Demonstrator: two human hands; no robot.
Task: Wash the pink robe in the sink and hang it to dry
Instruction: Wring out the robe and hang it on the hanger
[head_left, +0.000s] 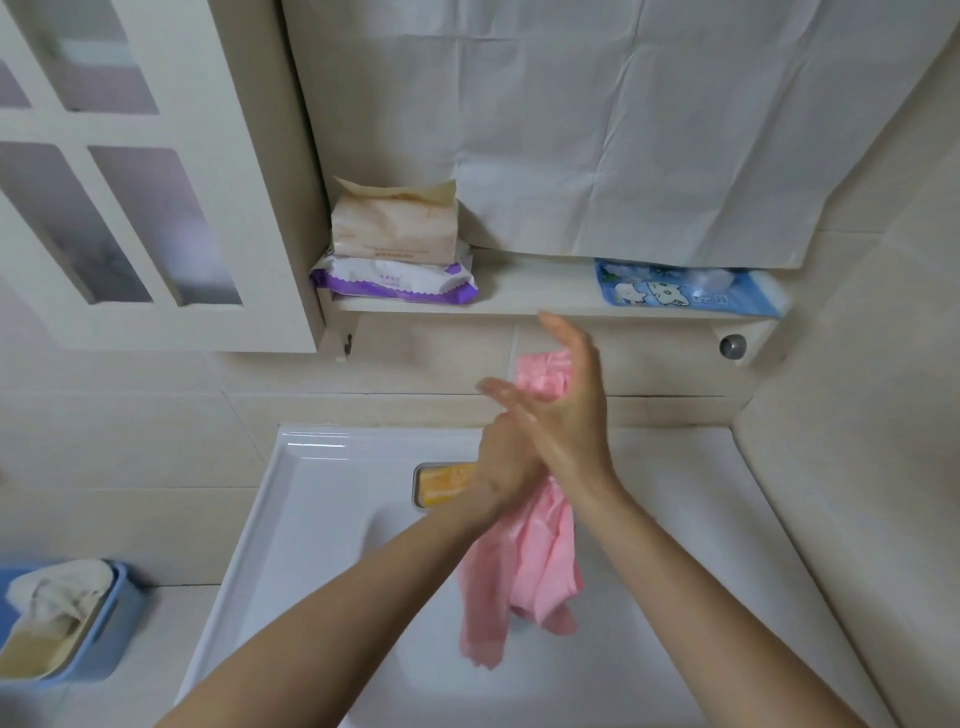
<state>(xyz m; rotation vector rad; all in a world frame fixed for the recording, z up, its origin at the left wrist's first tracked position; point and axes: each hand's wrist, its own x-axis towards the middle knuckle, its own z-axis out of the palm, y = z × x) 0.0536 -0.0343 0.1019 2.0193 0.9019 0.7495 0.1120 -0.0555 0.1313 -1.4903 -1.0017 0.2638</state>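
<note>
Pink robe (519, 571): bunched into a loose rope and held above the white sink (291, 467). Its long axis runs up-down in view. The crumpled upper end pokes out above your hands and the tail hangs below them over the basin, its ends splayed. I cannot tell whether the ends touch the basin.

Hands: your left hand (505, 457) and right hand (571, 410) press the robe's middle between facing palms. The fingers are mostly straight, not clenched. The right fingers point up toward the shelf (540, 301). The left fingers angle up and left, and their tips are blurred.

Edges:
- The shelf's front edge sits just above your right fingertips.
- A soap dish (441, 483) holding an orange bar lies on the sink's back rim, just beside your left hand and partly hidden by it.
- The tiled wall (857, 467) closes in on the right.
- A cabinet door (171, 322) overhangs at upper left.

Open room: the basin below the tail and the sink's flat rim on both sides.

On the shelf a beige tissue pack (395, 228) is stacked on a purple wipes pack (395, 280) at the left end, with a blue cartoon pack (685, 293) at the right. A creased white sheet (623, 130) hangs above. A blue basket (111, 623) with cloth inside sits well to the left.
</note>
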